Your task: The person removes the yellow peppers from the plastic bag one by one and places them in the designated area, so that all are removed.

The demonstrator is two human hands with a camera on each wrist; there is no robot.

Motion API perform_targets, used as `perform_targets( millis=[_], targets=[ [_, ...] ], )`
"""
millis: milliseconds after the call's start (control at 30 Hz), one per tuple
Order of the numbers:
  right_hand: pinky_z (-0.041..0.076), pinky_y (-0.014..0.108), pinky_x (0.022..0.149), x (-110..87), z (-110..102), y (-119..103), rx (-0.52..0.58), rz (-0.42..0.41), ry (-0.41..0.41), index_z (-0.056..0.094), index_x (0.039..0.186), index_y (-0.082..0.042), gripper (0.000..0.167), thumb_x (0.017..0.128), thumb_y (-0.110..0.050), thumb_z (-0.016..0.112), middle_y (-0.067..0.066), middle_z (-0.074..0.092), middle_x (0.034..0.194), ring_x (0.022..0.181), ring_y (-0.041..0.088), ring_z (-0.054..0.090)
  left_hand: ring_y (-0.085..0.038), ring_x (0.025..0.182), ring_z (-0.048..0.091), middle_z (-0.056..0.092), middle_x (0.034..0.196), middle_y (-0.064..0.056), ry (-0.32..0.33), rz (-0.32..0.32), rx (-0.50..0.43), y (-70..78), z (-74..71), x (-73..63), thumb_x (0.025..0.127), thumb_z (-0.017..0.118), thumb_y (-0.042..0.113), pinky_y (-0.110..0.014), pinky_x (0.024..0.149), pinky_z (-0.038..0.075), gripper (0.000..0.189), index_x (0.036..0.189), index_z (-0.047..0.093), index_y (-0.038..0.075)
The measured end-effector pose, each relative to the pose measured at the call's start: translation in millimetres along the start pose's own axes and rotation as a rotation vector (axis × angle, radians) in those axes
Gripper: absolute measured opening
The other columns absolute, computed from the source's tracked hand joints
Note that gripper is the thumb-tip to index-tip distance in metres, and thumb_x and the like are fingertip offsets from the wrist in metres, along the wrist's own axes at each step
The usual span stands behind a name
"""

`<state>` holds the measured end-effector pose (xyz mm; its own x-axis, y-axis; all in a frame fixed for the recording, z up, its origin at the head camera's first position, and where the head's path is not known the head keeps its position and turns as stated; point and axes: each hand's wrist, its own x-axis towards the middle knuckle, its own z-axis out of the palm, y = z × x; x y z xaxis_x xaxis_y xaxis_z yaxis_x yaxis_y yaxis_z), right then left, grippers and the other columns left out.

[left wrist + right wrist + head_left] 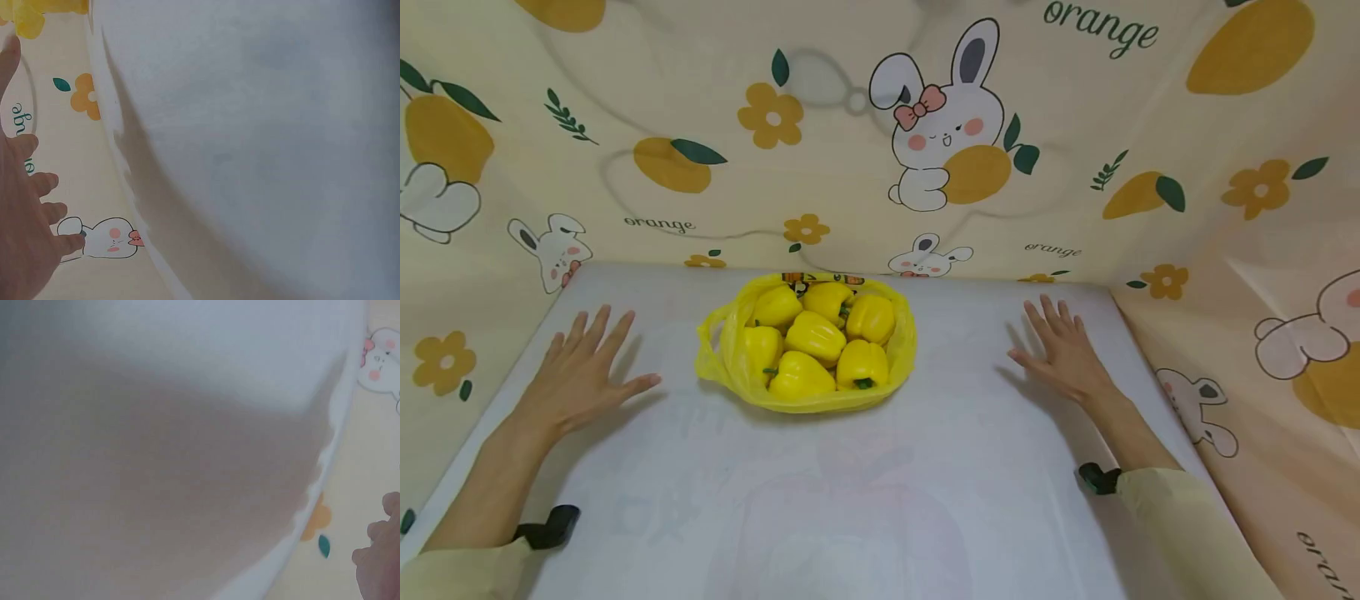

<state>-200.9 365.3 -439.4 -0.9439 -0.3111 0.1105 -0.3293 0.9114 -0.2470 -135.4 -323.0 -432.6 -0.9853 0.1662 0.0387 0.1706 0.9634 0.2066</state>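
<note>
A yellow plastic bag (pixel 733 375) sits open on the white table, left of centre toward the back. Several yellow bell peppers (pixel 815 337) fill it, some with green stems showing. To the bag's left, my left hand (pixel 580 379) is held palm down with fingers spread, holding nothing. My right hand (pixel 1067 358) is spread the same way well to the bag's right, also holding nothing. Both cast shadows on the table. In the left wrist view, a bit of the yellow bag (pixel 30 22) shows beyond the thumb. Only part of the right hand (pixel 381 556) appears in its wrist view.
The white table (pixel 850 500) runs across the view. Behind it and along both sides hangs a cream cloth (pixel 820 183) printed with rabbits, oranges and flowers. A black wrist strap piece (pixel 553 527) sits at the left sleeve, another black one (pixel 1099 478) at the right.
</note>
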Motion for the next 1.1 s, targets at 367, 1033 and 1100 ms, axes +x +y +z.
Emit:
perform_targets(
  millis=[367, 1033, 1100],
  targets=[
    [0.005, 0.062, 0.119, 19.9, 1.8, -32.1, 0.117, -0.053, 0.028, 0.016, 0.16, -0.014, 0.092, 0.092, -0.052, 0.064, 0.016, 0.006, 0.166, 0.152, 0.035, -0.002, -0.051, 0.147, 0.001, 0.001, 0.165, -0.021, -0.019, 0.042, -0.14, 11.9, -4.7, 16.7, 0.082, 0.07, 0.062, -0.075, 0.109, 0.013, 0.111, 0.161, 0.007, 0.018],
    [0.032, 0.06, 0.112, 49.1, -4.3, -86.0, 0.276, -0.177, 0.1, 0.027, 0.159, -0.027, 0.091, 0.085, -0.04, 0.078, -0.003, 0.022, 0.164, 0.147, 0.028, 0.029, -0.042, 0.149, 0.013, 0.008, 0.166, -0.015, -0.061, 0.109, -0.39, 41.9, -6.2, 32.8, 0.076, 0.084, 0.047, -0.071, 0.112, 0.018, 0.114, 0.161, 0.011, 0.023],
    [0.032, 0.059, 0.112, 51.7, -3.4, -90.1, 0.283, -0.196, 0.104, 0.028, 0.158, -0.024, 0.09, 0.085, -0.038, 0.078, -0.003, 0.023, 0.164, 0.147, 0.028, 0.029, -0.043, 0.149, 0.013, 0.01, 0.166, -0.015, -0.066, 0.115, -0.399, 44.7, -7.2, 34.1, 0.076, 0.084, 0.046, -0.071, 0.112, 0.018, 0.113, 0.161, 0.013, 0.023]
  ],
)
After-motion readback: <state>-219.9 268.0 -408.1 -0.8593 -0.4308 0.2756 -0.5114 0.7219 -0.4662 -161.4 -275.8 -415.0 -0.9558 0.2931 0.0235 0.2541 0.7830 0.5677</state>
